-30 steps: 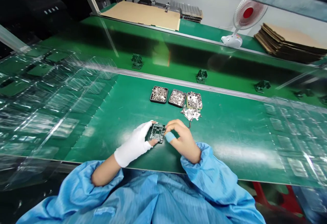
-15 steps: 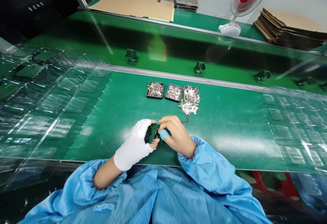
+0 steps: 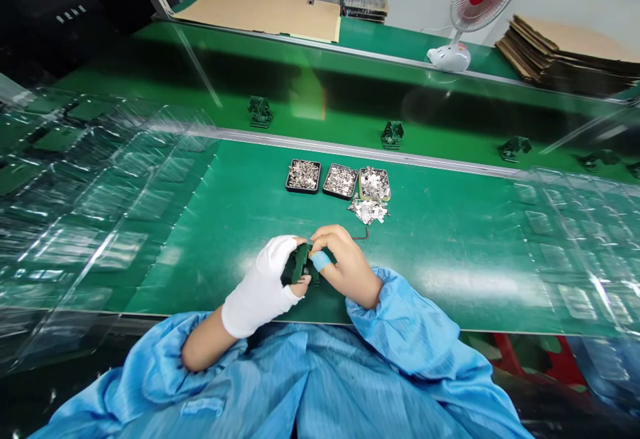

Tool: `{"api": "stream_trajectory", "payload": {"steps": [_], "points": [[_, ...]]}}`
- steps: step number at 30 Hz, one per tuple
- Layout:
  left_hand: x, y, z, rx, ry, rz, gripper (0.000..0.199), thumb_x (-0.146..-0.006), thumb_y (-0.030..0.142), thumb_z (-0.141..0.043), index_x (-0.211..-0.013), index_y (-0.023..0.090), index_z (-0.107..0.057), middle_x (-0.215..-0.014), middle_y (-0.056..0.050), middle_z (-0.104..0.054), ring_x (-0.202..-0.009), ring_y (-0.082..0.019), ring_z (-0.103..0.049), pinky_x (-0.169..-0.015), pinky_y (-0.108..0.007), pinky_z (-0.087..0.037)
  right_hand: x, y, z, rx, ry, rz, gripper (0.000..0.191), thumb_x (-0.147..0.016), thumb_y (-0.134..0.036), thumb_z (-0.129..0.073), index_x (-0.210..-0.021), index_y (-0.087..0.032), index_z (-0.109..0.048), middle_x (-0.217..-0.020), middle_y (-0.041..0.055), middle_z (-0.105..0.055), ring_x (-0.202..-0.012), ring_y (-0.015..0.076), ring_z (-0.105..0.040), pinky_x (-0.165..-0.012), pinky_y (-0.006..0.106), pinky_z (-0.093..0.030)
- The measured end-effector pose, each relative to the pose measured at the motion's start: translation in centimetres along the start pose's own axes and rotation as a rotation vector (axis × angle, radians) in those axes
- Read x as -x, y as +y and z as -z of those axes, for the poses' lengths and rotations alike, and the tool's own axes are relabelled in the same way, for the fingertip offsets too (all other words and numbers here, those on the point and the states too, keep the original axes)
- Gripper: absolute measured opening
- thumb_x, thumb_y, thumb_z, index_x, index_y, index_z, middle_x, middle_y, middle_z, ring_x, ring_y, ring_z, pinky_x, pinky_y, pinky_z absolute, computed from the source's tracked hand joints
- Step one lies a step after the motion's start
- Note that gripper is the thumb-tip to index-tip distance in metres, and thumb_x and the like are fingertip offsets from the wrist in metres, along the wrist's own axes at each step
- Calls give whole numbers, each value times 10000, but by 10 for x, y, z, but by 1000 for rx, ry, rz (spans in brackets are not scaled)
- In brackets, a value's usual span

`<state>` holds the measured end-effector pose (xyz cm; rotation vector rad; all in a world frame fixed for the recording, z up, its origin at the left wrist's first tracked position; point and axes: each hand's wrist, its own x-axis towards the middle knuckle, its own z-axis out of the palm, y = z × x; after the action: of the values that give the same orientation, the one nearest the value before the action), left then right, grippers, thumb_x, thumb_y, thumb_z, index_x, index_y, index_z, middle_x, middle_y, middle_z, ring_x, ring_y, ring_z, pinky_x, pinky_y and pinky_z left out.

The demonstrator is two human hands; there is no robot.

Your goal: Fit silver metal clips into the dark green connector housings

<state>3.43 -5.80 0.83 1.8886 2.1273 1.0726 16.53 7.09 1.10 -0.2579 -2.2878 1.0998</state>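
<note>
My left hand, in a white fingerless glove, is closed around a dark green plastic part low over the near edge of the green bench. Its thumb and fingertips grip the part from the near and far sides. At the part's right side, my right hand has its fingers pinched together against it, with a blue wrap around one digit. Whatever lies between those fingertips is too small and hidden to make out. Just beyond the right hand rests a thin L-shaped hex key.
Small trays of metal pieces stand ahead, with loose metal plates beside them. Clear plastic trays are stacked at left, others at right. Similar dark green parts sit beyond the metal rail. A fan stands behind.
The green part has tilted slightly in my left hand, showing more of its lower side. My right fingertips stay at its right side, barely shifted.
</note>
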Motion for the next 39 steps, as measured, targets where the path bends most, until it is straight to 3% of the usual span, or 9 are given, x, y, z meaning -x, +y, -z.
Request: {"api": "stream_trajectory", "payload": {"steps": [8, 18, 26, 31, 36, 39], "points": [[-10, 5, -6, -51, 48, 4, 333, -871, 202, -428, -1197, 164, -485, -1199, -123, -588, -1141, -235, -558, -970, -409, -473, 0, 2, -5, -41, 78, -30, 106, -822, -116, -494, -865, -209, -520, -938, 60, -595, -922, 175, -566, -844, 333, -476], [-25, 1, -4, -209, 116, -89, 229, -825, 212, -465, -1011, 162, -587, -984, -98, -676, -913, -243, -639, -800, -380, -519, 1, 0, -5, -41, 84, -58, 79, -829, -139, -481, -834, -212, -512, -906, 50, -594, -881, 165, -581, -813, 311, -487], [-19, 18, -30, -340, 241, -17, 273, -747, 214, -497, -1002, 121, -529, -925, -137, -613, -880, -289, -608, -763, -419, -507, 7, 12, -9, 150, 92, -45, 204, -777, -52, -415, -894, -198, -495, -957, 89, -587, -931, 201, -554, -830, 358, -483], [-13, 0, -30, -45, 89, 50, 452, -757, 324, -560, -1155, 145, -442, -1091, -134, -567, -1016, -273, -584, -870, -437, -505, -6, 22, 17, 51, 26, -107, 94, -848, -180, -501, -931, -189, -543, -952, 55, -611, -883, 160, -587, -801, 295, -483], [-10, -29, -20, 223, -61, 296, 433, -801, 348, -544, -1182, 171, -438, -1182, -125, -562, -1103, -261, -569, -977, -473, -456, -19, 50, 63, 221, 251, -313, 109, -867, -203, -486, -861, -179, -593, -844, 25, -640, -768, 151, -588, -723, 267, -452], [-16, -45, -10, 382, -16, 313, 541, -799, 407, -567, -1262, 189, -391, -1326, -142, -498, -1249, -274, -476, -1079, -499, -361, -39, 66, 75, 454, 116, -342, 158, -872, -172, -468, -912, -176, -620, -940, 43, -660, -864, 171, -592, -766, 272, -435]]}}
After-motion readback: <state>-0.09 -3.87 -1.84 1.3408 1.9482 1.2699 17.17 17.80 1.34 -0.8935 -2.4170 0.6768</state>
